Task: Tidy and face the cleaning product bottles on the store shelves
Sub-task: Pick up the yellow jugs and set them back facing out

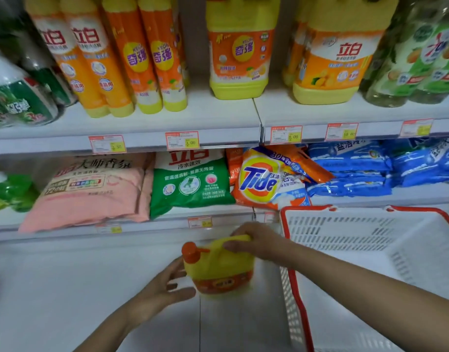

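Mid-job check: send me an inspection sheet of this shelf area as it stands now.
Surface: white upper shelf, stocked, labels facing out.
Job's things: yellow jug with orange pump cap, held in front of the shelves; yellow-and-orange bottles upright on the upper shelf.
Clutter: white slotted basket with red rim at right.
Hands: right hand grips the jug's handle; left hand open beside its lower body.
Cables: nothing seen.
Surroundings: pink bag, green-and-white bag, orange Tide bag, blue bags on the middle shelf; price tags.
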{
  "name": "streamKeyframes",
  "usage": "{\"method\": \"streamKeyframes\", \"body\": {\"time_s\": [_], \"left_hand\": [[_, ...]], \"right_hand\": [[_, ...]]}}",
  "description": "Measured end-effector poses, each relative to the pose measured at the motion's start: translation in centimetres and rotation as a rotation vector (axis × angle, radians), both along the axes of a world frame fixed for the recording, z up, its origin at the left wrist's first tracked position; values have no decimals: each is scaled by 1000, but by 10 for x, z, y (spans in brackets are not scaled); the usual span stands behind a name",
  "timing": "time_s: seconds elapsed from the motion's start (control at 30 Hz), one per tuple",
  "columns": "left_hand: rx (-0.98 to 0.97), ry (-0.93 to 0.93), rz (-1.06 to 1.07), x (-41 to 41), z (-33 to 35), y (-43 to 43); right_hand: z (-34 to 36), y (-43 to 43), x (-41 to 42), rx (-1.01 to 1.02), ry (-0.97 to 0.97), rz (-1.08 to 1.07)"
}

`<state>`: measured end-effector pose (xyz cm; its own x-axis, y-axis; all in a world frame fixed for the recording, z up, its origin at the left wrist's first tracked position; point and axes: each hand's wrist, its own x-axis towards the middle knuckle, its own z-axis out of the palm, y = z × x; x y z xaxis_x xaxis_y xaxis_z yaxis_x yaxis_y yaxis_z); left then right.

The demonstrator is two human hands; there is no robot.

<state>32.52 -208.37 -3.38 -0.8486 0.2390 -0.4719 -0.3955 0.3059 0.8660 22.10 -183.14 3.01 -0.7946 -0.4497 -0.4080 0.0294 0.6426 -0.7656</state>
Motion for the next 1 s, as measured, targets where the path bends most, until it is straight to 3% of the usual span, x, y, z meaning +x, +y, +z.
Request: {"method": "streamKeyframes", "body": {"time_s": [0.1, 0.23, 0.57, 0.77, 1.0], "left_hand": [[-112, 228, 33, -21, 14, 15], [-50, 485, 301, -57, 58, 31], [-36, 945, 242, -129, 199, 60], [-23, 1073, 291, -186, 232, 65], [0, 1068, 219, -246, 242, 62]], "right_hand": [[57, 11, -15, -116, 128, -37], [125, 17, -23, -259, 280, -73], [230, 45, -67, -635, 547, -165], [231, 64, -113, -739, 682, 47], [234, 56, -166, -679, 895, -63]]}}
